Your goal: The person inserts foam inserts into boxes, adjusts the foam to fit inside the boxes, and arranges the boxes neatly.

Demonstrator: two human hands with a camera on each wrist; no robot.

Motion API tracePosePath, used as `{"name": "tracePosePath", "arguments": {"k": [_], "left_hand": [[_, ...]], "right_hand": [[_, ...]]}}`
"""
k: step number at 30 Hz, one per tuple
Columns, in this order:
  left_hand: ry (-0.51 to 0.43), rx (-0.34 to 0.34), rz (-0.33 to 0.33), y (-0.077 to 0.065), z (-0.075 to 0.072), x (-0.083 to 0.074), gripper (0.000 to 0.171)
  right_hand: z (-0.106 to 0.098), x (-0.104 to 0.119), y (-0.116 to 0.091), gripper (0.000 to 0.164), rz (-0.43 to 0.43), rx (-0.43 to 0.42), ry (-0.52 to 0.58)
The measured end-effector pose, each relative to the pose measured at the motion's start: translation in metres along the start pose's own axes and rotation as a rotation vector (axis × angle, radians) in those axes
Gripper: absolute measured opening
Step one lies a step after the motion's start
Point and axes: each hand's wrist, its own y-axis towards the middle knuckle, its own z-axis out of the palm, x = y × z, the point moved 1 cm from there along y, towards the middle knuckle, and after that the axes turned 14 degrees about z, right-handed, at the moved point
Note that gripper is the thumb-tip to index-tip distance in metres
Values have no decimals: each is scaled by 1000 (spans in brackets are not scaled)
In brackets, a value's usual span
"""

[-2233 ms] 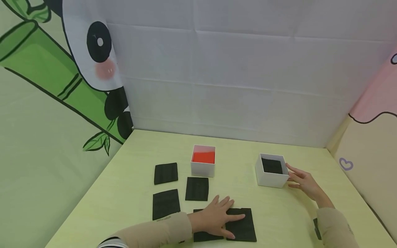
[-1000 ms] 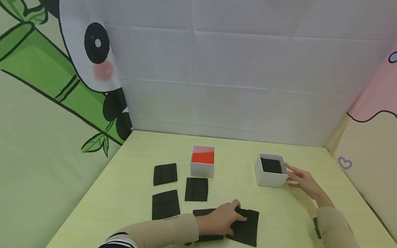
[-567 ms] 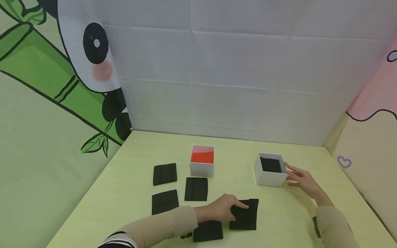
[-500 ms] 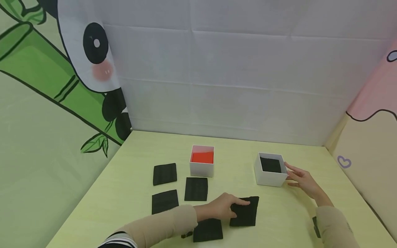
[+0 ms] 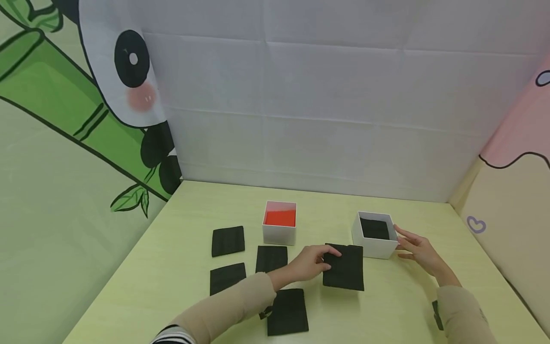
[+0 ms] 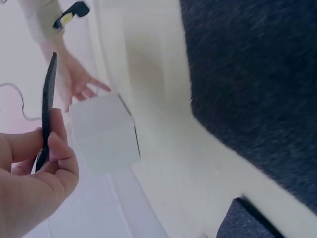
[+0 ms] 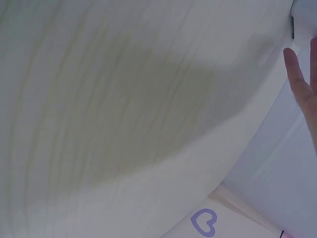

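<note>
your left hand (image 5: 308, 263) pinches the black square (image 5: 345, 270), probably light, stiffish, best edge-held; your right hand (image 5: 423, 253) spreads loosely.

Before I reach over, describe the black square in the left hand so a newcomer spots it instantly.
On the yellow table, find the right hand at a white box. To the near left of that box, the left hand pinches the black square by its left edge. Only this one is held up; the other squares outside the boxes lie flat.

A yellow table (image 5: 386, 306) bears four black squares (image 5: 228, 241) and two white boxes (image 5: 279, 235).
</note>
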Motion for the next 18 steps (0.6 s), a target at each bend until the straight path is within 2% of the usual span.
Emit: {"name": "tracePosePath", "arguments": {"k": [5, 13, 18], "left_hand": [[-3, -87, -10, 8, -6, 4, 28], [-81, -247, -85, 27, -8, 12, 27], [-99, -305, -93, 39, -6, 15, 25]], "right_hand": [[1, -1, 0, 42, 5, -2, 5], [1, 1, 0, 43, 2, -3, -3], [-1, 4, -1, 43, 1, -4, -32]]}}
